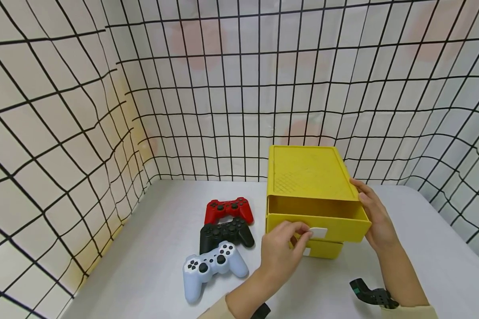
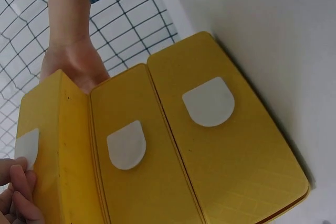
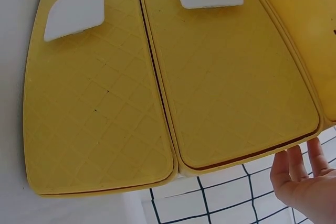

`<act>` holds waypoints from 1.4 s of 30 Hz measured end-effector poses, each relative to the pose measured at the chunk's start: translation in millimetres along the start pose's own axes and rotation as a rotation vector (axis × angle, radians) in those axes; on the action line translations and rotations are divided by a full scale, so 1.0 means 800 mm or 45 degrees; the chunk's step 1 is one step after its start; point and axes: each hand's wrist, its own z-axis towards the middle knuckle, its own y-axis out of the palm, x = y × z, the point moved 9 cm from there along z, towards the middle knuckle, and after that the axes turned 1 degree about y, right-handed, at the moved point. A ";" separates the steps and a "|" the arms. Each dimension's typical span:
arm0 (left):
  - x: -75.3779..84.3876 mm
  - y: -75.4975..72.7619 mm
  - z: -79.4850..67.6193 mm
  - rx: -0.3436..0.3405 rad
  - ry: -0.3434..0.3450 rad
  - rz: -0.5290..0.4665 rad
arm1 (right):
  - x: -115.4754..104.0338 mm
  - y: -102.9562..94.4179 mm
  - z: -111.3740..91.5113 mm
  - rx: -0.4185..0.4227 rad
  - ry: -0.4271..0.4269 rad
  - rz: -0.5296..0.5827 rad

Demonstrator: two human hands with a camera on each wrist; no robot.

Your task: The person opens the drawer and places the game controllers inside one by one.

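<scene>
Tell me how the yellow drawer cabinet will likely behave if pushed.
The yellow drawer cabinet is probably stiff: its edges look fairly straight and its top flat. It seems unlikely to roll, being boxy. Pushed from behind, it might tip forward a little more readily, since the top drawer juts out in front.

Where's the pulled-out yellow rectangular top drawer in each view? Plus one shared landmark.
Head: pulled-out yellow rectangular top drawer, right of centre, below mid-height.
Left wrist: drawer at the left side, front and underside showing.
Right wrist: drawer in the upper right corner, partly out of frame.
Shared landmark: the person's bare right hand, in all three views.
</scene>
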 end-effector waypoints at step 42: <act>0.041 -0.025 -0.023 0.006 0.275 0.017 | 0.002 0.006 -0.001 -0.052 0.034 0.107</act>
